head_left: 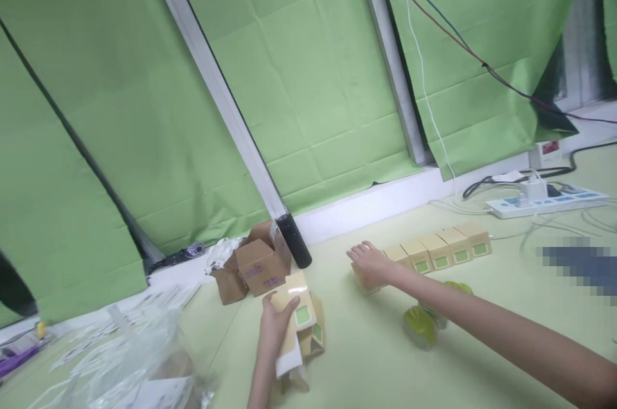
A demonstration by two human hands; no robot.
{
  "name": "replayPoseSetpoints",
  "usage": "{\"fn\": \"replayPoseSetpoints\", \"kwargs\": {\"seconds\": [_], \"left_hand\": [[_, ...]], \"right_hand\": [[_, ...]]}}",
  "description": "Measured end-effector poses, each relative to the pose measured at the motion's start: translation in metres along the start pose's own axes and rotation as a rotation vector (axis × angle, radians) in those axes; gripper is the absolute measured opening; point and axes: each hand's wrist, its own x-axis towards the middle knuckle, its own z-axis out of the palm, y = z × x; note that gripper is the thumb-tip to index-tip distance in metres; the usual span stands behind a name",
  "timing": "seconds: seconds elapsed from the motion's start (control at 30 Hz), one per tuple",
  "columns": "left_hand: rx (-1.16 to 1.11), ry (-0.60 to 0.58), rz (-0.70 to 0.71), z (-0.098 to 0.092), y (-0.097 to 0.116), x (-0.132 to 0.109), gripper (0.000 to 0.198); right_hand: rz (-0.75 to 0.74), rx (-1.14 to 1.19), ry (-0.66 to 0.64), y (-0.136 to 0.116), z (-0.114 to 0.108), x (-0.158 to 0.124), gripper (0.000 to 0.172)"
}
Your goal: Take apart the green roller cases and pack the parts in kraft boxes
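My left hand (278,322) is wrapped round a pale yellow carton (302,316) with a green window, its thumb on the front face. Another such carton (315,332) is just to the right of it, partly covered. A row of several similar cartons (441,251) runs off to the right on the pale green surface. My right hand (370,264) rests at the left end of that row, over the nearest carton, and its fingers are partly apart. Green items in clear wrapping (421,325) lie below my right forearm.
Behind my left hand stand an open brown cardboard box (263,267) and a black cylinder (295,242). Clear plastic bags (139,357) lie at the lower left. A white power strip (547,202) with cables is at the right. Green curtains hang behind.
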Motion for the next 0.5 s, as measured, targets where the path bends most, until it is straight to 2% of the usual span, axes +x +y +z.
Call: {"fn": "replayPoseSetpoints", "kwargs": {"seconds": [0.1,0.23,0.4,0.5], "left_hand": [[0.328,-0.046,0.028,-0.010,-0.012,0.006,0.062],[0.643,-0.030,0.136,-0.014,-0.013,0.010,0.072],[0.777,-0.032,0.322,-0.011,0.018,0.010,0.072],[0.763,-0.128,0.478,0.010,0.037,-0.012,0.072]], "right_hand": [[0.067,0.048,-0.109,0.016,0.002,-0.003,0.028],[0.122,0.132,-0.102,0.011,-0.012,-0.014,0.026],[0.243,0.227,0.039,-0.011,-0.042,-0.039,0.036],[0.287,0.262,0.138,-0.022,-0.051,-0.055,0.043]]}}
